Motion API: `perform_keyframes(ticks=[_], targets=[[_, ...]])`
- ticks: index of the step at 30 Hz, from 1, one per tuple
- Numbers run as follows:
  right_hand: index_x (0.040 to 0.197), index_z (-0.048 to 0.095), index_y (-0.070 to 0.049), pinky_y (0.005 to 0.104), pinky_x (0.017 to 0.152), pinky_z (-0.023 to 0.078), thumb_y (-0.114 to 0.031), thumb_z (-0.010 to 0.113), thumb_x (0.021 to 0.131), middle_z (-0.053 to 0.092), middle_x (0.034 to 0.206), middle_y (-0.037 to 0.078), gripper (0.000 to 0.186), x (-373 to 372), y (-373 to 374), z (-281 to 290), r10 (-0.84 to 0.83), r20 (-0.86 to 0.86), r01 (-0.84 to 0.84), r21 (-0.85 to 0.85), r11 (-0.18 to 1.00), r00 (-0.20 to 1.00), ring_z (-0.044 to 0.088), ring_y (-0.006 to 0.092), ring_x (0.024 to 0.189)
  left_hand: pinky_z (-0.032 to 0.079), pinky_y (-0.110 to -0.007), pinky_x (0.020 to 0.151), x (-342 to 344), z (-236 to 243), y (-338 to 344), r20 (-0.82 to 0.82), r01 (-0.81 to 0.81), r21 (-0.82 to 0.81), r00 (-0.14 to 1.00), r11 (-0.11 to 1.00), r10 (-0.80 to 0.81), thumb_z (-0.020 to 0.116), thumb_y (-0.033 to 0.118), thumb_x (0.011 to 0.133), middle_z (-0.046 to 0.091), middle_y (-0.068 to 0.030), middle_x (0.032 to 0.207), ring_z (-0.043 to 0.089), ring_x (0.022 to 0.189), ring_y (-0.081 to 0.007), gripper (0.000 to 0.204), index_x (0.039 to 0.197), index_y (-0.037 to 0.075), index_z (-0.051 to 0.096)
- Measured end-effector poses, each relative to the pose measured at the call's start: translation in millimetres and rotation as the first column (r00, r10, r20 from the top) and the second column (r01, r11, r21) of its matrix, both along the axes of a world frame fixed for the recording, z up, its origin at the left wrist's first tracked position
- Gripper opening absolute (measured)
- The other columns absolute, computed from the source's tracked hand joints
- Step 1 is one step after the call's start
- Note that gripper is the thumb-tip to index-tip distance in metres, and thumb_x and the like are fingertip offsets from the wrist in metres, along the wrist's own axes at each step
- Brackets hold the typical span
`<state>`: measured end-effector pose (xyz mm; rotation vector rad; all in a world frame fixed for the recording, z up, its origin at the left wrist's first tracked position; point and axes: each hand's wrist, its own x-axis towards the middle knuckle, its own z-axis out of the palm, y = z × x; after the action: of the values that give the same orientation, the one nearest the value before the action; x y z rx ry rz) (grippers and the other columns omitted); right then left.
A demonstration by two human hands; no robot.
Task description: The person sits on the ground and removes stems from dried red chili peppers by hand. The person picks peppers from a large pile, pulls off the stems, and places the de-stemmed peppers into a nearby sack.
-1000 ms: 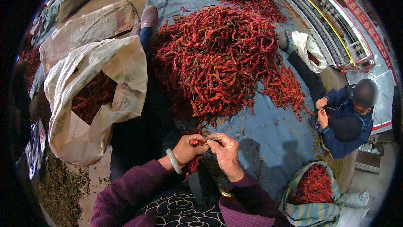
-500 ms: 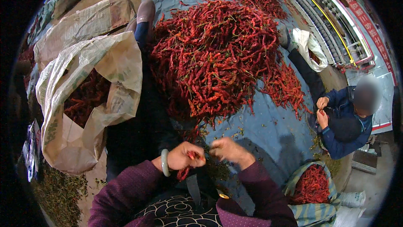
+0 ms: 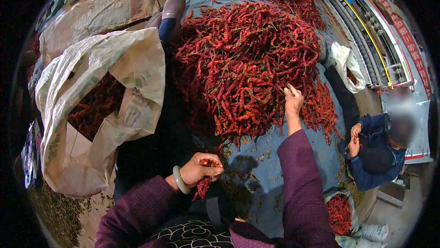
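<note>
My left hand point(image 3: 200, 171), with a pale bangle at its wrist, is closed round a small bunch of red chili peppers point(image 3: 201, 187). Their ends stick out above and below the fingers. Stretched forward, my right hand point(image 3: 293, 100) is at the right side of a large heap of red chili peppers point(image 3: 238, 60). Its thumb and fingers pinch at a chili pepper there, mostly hidden by the fingertips. Green stems show among the heaped peppers. To the left, a wide-mouthed whitish woven sack point(image 3: 142, 71) holds darker red peppers point(image 3: 98, 105).
The heap lies on a blue-grey tarp point(image 3: 275, 161). At right sits another person point(image 3: 376, 151), hands together on a small red thing. A striped sack point(image 3: 350, 202) and a white sack point(image 3: 346, 62) hold peppers. A slatted machine point(image 3: 362, 37) stands far right. Stem scraps point(image 3: 59, 216) lie lower left.
My right hand has moved from beside my left hand, forward and right to the heap. My left hand still grips its chili peppers. The view has shifted slightly.
</note>
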<state>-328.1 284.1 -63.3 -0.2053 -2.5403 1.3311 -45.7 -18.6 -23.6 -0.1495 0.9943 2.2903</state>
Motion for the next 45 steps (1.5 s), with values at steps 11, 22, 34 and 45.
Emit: perform_keyframes(ticks=[11, 22, 34, 45], targets=[[0.125, 0.049, -0.001, 0.0310, 0.085, 0.045, 0.004, 0.046, 0.084, 0.053, 0.119, 0.012, 0.041, 0.7, 7.4, -2.2, -0.037, 0.077, 0.044, -0.094, 0.995, 0.996, 0.052, 0.0204, 0.104, 0.043, -0.024, 0.056, -3.0, -3.9, -3.1, -0.022, -0.017, -0.001, 1.000, 1.000, 0.017, 0.062, 0.001, 0.081, 0.057, -0.0029, 0.068, 0.052, 0.059, -0.0100, 0.004, 0.077, 0.001, 0.059], [0.111, 0.060, -0.001, 0.0337, 0.066, 0.047, -0.009, 0.063, 0.083, 0.052, 0.104, 0.007, 0.029, 4.0, -13.1, -15.0, 0.058, 0.007, -0.058, 0.055, 0.997, 0.998, 0.053, 0.0131, 0.078, 0.044, -0.024, 0.059, -0.2, -5.2, -3.0, -0.052, 0.004, -0.059, 0.999, 0.998, -0.007, 0.063, 0.002, 0.079, 0.058, -0.0018, 0.068, 0.053, 0.061, -0.0094, 0.003, 0.077, 0.001, 0.060], [0.094, 0.065, 0.006, 0.0217, 0.042, 0.034, -0.005, 0.061, 0.084, 0.055, 0.058, 0.002, 0.016, 113.3, -48.0, 124.0, 0.273, 0.107, -0.228, -0.314, 0.922, 0.956, 0.044, 0.0061, 0.047, 0.047, -0.026, 0.070, -41.0, 38.7, -4.4, -0.488, -0.310, -0.321, 0.864, 0.895, 0.125, 0.057, -0.002, 0.082, 0.064, -0.0066, 0.085, 0.057, 0.077, -0.0105, 0.011, 0.091, -0.002, 0.063], [0.083, 0.060, 0.001, 0.0195, 0.040, 0.036, -0.006, 0.065, 0.082, 0.055, 0.060, 0.001, 0.010, 229.6, -89.7, 158.0, 0.629, 0.124, -0.445, -0.603, 0.662, 0.767, 0.047, 0.0055, 0.048, 0.046, -0.022, 0.066, -25.1, 76.5, 40.2, -0.533, -0.243, -0.426, 0.846, 0.872, -0.024, 0.062, 0.002, 0.081, 0.063, -0.0005, 0.079, 0.054, 0.073, -0.0047, 0.012, 0.092, -0.002, 0.064]])
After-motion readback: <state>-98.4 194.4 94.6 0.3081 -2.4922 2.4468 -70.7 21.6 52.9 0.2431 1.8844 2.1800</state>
